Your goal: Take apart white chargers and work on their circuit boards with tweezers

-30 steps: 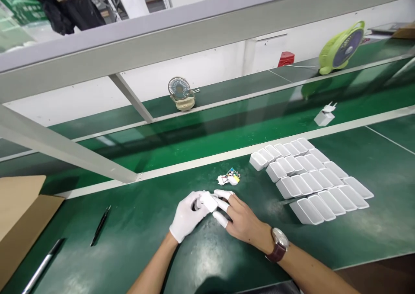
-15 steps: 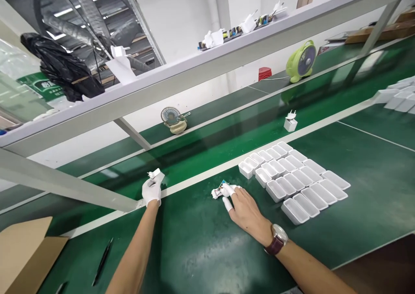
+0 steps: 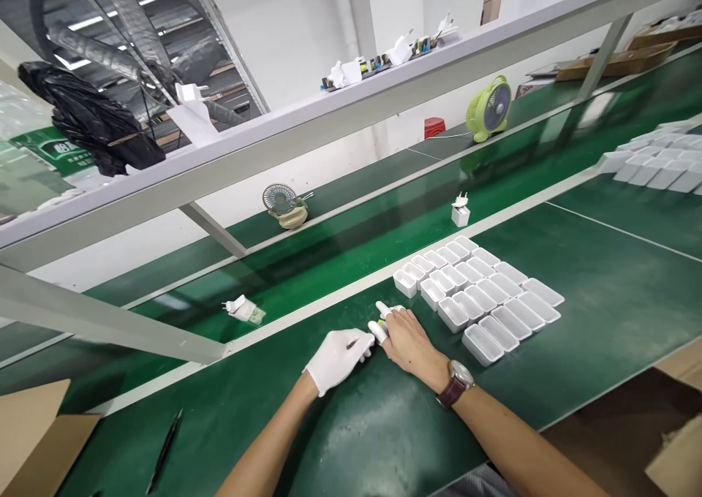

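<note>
My left hand (image 3: 336, 359), in a white glove, rests on the green mat with its fingers curled and drawn together, their tips meeting my right hand's. My right hand (image 3: 406, 340) is bare, with white finger cots and a wristwatch. It lies cupped on the mat, thumb and forefinger pinched over a small part that is mostly hidden. A white plug adapter (image 3: 241, 308) lies on the green conveyor belt (image 3: 340, 252) beyond my left hand. To the right of my right hand is a block of several open white plastic shells (image 3: 478, 300) in rows.
Another white adapter (image 3: 459, 212) stands further along the belt. A small beige fan (image 3: 285, 206) and a green fan (image 3: 489, 107) stand behind it. A black pen (image 3: 164, 449) and a cardboard box (image 3: 33, 438) are at the left. More white shells (image 3: 652, 164) lie far right. A grey shelf beam (image 3: 307, 131) runs overhead.
My left hand set the white adapter on the belt, let go and came back to the mat beside my right hand. My right hand closed over the small part, and my view shifted right.
</note>
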Tool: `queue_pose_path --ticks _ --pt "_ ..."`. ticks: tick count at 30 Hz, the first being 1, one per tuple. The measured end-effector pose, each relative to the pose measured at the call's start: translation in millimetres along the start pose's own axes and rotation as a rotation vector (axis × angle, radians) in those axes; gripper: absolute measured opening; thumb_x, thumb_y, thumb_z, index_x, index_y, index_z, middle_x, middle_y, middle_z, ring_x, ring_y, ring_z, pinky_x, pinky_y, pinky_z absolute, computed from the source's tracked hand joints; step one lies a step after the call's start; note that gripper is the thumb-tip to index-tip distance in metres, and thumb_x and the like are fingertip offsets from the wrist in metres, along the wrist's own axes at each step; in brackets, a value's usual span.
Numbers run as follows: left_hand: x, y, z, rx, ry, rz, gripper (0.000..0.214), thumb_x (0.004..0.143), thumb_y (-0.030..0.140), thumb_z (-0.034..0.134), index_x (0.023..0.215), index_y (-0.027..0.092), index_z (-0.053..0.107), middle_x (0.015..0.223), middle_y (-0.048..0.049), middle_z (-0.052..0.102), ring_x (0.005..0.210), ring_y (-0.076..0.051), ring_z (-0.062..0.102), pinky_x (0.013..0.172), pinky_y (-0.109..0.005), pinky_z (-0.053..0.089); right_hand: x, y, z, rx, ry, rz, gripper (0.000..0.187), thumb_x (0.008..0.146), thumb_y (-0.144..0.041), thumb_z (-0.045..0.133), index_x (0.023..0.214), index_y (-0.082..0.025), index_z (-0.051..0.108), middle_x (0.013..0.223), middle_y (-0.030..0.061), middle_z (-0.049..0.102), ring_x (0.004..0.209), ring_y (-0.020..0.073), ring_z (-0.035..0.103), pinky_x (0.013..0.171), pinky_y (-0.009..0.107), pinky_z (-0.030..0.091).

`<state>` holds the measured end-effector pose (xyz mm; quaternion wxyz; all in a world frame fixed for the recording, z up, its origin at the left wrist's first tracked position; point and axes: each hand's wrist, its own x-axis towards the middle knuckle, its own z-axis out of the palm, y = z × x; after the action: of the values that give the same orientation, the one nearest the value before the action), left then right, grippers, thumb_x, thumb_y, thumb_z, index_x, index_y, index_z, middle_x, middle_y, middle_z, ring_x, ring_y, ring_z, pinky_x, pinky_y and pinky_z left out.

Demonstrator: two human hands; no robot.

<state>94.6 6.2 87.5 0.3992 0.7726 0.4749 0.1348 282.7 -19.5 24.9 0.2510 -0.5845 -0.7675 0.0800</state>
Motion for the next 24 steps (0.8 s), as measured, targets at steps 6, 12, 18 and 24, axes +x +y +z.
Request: queue_pose_path --ticks 6,12,18,24 --pt "23 11 -25.9 0.047 0.286 -0.006 0.029 0.093 0.043 0.058 0.102 0.019 0.072 0.089 -0.0027 0.073 0.081 -0.018 0.067 0.078 -0.029 0.053 0 -3 -9 0.121 -0.064 -0.04 0.058 0.099 -0.046 0.049 0.14 -0.005 0.047 0.11 0.0167 0.066 0.108 0.0315 0.057 0.093 0.043 0.043" --pt "58 32 -1.3 0.261 0.168 0.158 0.044 0.092 0.031 0.057 0.135 0.029 0.061 0.106 -0.0028 0.07 0.085 -0.017 0.066 0.079 -0.029 0.054 1 5 -17 0.182 -0.147 -0.104 0.055 0.09 -0.055 0.061 0.12 -0.009 0.063 0.111 0.0184 0.067 0.105 0.0346 0.059 0.094 0.047 0.044" --pt "102 53 18.6 0.423 0.001 0.168 0.042 0.089 0.037 0.061 0.131 0.031 0.064 0.087 0.0 0.072 0.08 -0.019 0.067 0.073 -0.028 0.051 3 7 -20 0.187 -0.147 -0.184 0.075 0.085 -0.061 0.066 0.139 -0.011 0.051 0.138 0.0209 0.056 0.127 0.0377 0.049 0.104 0.047 0.039" --pt "116 38 20.9 0.442 0.079 0.079 0.026 0.087 0.044 0.063 0.104 0.026 0.074 0.078 -0.0006 0.07 0.069 -0.019 0.064 0.063 -0.028 0.047 -1 5 -14 0.108 -0.156 -0.189 0.053 0.09 -0.059 0.06 0.11 -0.01 0.065 0.113 0.019 0.064 0.106 0.0351 0.058 0.095 0.048 0.044"
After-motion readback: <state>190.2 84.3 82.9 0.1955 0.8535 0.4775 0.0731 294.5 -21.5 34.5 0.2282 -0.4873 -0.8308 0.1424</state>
